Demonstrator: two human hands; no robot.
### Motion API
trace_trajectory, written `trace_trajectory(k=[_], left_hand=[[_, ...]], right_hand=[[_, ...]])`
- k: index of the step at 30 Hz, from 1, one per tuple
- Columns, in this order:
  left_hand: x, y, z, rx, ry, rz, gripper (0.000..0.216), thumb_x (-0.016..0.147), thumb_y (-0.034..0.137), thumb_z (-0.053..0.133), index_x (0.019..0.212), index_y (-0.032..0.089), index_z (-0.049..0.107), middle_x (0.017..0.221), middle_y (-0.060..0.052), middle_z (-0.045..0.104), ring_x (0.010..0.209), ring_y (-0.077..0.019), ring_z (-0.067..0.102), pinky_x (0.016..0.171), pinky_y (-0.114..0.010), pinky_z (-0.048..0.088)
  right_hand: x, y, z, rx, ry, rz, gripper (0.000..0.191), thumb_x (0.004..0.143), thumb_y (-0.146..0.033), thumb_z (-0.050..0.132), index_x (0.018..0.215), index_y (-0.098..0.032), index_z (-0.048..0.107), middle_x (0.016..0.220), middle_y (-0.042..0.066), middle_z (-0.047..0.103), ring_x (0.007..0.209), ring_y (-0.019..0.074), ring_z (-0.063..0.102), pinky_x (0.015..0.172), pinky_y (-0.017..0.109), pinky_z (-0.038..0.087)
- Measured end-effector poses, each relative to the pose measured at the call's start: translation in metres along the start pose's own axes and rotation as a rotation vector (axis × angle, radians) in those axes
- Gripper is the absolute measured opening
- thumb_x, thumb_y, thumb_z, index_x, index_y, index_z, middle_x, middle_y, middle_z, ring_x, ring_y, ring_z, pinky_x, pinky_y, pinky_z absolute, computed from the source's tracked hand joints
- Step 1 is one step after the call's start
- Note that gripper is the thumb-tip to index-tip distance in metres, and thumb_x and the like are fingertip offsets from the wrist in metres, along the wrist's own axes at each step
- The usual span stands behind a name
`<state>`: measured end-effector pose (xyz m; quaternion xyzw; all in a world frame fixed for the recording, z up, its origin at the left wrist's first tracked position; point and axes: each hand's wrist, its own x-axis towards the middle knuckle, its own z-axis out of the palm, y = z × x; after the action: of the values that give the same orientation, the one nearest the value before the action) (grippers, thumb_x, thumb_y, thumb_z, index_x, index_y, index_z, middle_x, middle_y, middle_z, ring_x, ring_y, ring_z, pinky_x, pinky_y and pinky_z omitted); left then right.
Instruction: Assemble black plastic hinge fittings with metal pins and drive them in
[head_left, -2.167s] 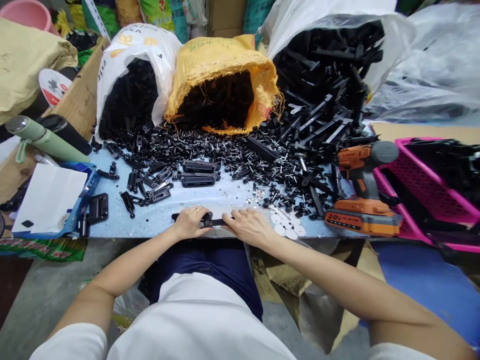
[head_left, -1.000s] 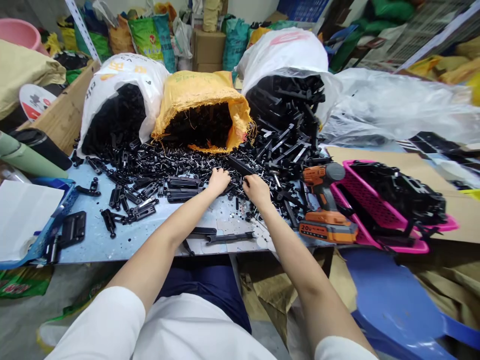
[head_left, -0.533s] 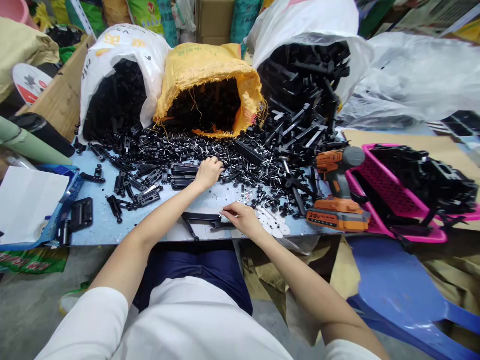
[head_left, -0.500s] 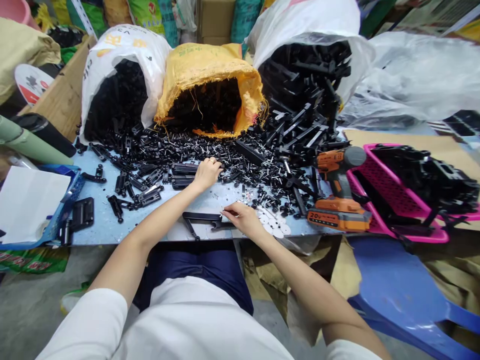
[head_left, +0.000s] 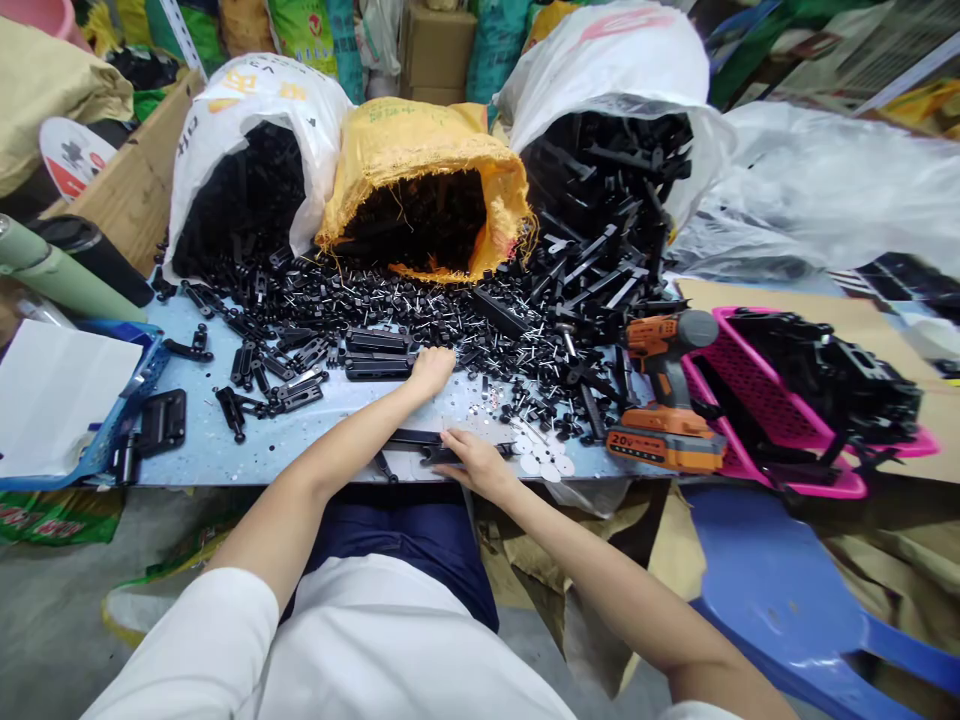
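My left hand (head_left: pixel 433 372) is at the near edge of a heap of small black parts with silvery pins (head_left: pixel 405 300). Its fingers are curled together, and whatever they hold is hidden. Just left of it lie stacked long black slotted pieces (head_left: pixel 379 355). At the table's front edge, my right hand (head_left: pixel 478 466) has its thumb and fingers closed on a long black plastic bracket (head_left: pixel 415 438). A thin black arm (head_left: pixel 385 468) sticks out from the bracket toward me. White round discs (head_left: pixel 551 462) lie to the right of that hand.
Behind the heap, a white sack (head_left: pixel 225 90), a yellow sack (head_left: pixel 420 130) and another white sack (head_left: pixel 607 60) spill black parts. An orange cordless drill (head_left: pixel 667 435) stands at right, by a pink basket (head_left: pixel 810 420). At left is a blue basket (head_left: pixel 112 420).
My left hand has drawn slightly back from the heap toward me, its fingers now curled. My right hand has come down from a raised pinch onto the black bracket.
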<state>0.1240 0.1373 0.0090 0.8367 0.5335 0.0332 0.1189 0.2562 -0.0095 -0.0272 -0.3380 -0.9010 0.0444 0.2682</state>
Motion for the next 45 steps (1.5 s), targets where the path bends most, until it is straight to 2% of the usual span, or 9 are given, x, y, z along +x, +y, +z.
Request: trace_trajectory(k=[8, 13, 19, 22, 25, 29, 36, 41, 45], left_hand=[[-0.116, -0.065, -0.036, -0.24, 0.223, 0.072, 0.023, 0.091, 0.019, 0.039, 0.101, 0.014, 0.059, 0.097, -0.008, 0.057, 0.094, -0.0177, 0.055, 0.085, -0.028, 0.043], [-0.184, -0.087, -0.045, -0.156, 0.069, 0.042, 0.023, 0.09, 0.016, 0.037, 0.095, 0.016, 0.06, 0.09, -0.007, 0.055, 0.082, -0.0172, 0.056, 0.076, -0.029, 0.045], [-0.186, -0.062, -0.052, 0.108, -0.102, 0.079, 0.028, 0.082, -0.001, 0.034, 0.085, 0.014, 0.059, 0.091, -0.01, 0.054, 0.082, -0.0197, 0.056, 0.075, -0.031, 0.045], [-0.184, -0.056, -0.049, 0.084, -0.128, 0.132, 0.023, 0.084, 0.002, 0.038, 0.089, 0.013, 0.058, 0.093, -0.011, 0.056, 0.085, -0.0199, 0.057, 0.078, -0.031, 0.046], [-0.189, -0.057, -0.038, -0.048, -0.025, -0.05, 0.021, 0.086, 0.02, 0.051, 0.105, 0.014, 0.054, 0.101, -0.01, 0.057, 0.088, -0.0195, 0.059, 0.078, -0.03, 0.047], [-0.206, -0.045, -0.017, -0.144, -0.052, -0.41, 0.037, 0.083, 0.05, 0.052, 0.097, 0.016, 0.059, 0.085, -0.008, 0.064, 0.08, -0.0244, 0.064, 0.072, -0.034, 0.048], [-0.217, -0.007, 0.005, -0.134, -0.159, -0.506, 0.035, 0.089, 0.037, 0.038, 0.086, 0.017, 0.067, 0.08, -0.012, 0.068, 0.077, -0.0249, 0.065, 0.069, -0.033, 0.045], [-0.198, -0.017, -0.003, -0.071, 0.099, -0.077, 0.043, 0.087, 0.05, 0.041, 0.109, 0.016, 0.058, 0.108, -0.016, 0.06, 0.104, -0.0284, 0.054, 0.085, -0.039, 0.041], [-0.165, -0.015, 0.008, -0.058, 0.032, 0.281, 0.057, 0.081, 0.053, 0.053, 0.12, 0.012, 0.047, 0.109, -0.016, 0.057, 0.105, -0.0287, 0.05, 0.087, -0.041, 0.039]], right_hand=[[-0.009, 0.026, 0.015, 0.088, -0.07, 0.032, 0.053, 0.087, -0.042, 0.053, 0.13, -0.014, 0.041, 0.081, 0.007, 0.057, 0.076, 0.019, 0.056, 0.067, 0.03, 0.048], [-0.01, 0.024, 0.016, 0.093, -0.064, 0.04, 0.052, 0.087, -0.041, 0.053, 0.13, -0.015, 0.04, 0.082, 0.007, 0.058, 0.076, 0.0195, 0.057, 0.068, 0.032, 0.048], [-0.002, 0.013, -0.007, 0.033, -0.129, 0.021, 0.055, 0.087, -0.041, 0.053, 0.132, -0.014, 0.038, 0.1, 0.014, 0.06, 0.089, 0.0237, 0.058, 0.074, 0.038, 0.049], [0.011, -0.003, -0.02, -0.013, 0.009, -0.034, 0.055, 0.084, -0.038, 0.059, 0.132, -0.017, 0.04, 0.118, 0.017, 0.055, 0.105, 0.0273, 0.053, 0.085, 0.045, 0.045], [0.035, -0.026, -0.017, 0.064, 0.116, -0.092, 0.047, 0.087, -0.028, 0.055, 0.132, -0.021, 0.042, 0.115, 0.013, 0.058, 0.105, 0.023, 0.054, 0.088, 0.04, 0.045], [0.07, -0.05, 0.011, 0.153, -0.089, -0.076, 0.041, 0.092, -0.03, 0.045, 0.131, -0.02, 0.046, 0.123, 0.013, 0.054, 0.108, 0.0215, 0.053, 0.089, 0.037, 0.046], [0.073, -0.057, 0.027, 0.174, -0.192, 0.016, 0.042, 0.094, -0.036, 0.04, 0.128, -0.015, 0.051, 0.133, 0.016, 0.046, 0.114, 0.0245, 0.051, 0.092, 0.042, 0.046], [0.027, -0.035, -0.008, 0.145, 0.076, 0.044, 0.05, 0.089, -0.037, 0.049, 0.136, -0.019, 0.043, 0.135, 0.016, 0.045, 0.121, 0.0272, 0.046, 0.096, 0.044, 0.045], [-0.002, -0.005, -0.007, 0.048, 0.012, 0.037, 0.05, 0.087, -0.032, 0.054, 0.134, -0.018, 0.043, 0.122, 0.016, 0.056, 0.105, 0.0249, 0.059, 0.084, 0.039, 0.052]])
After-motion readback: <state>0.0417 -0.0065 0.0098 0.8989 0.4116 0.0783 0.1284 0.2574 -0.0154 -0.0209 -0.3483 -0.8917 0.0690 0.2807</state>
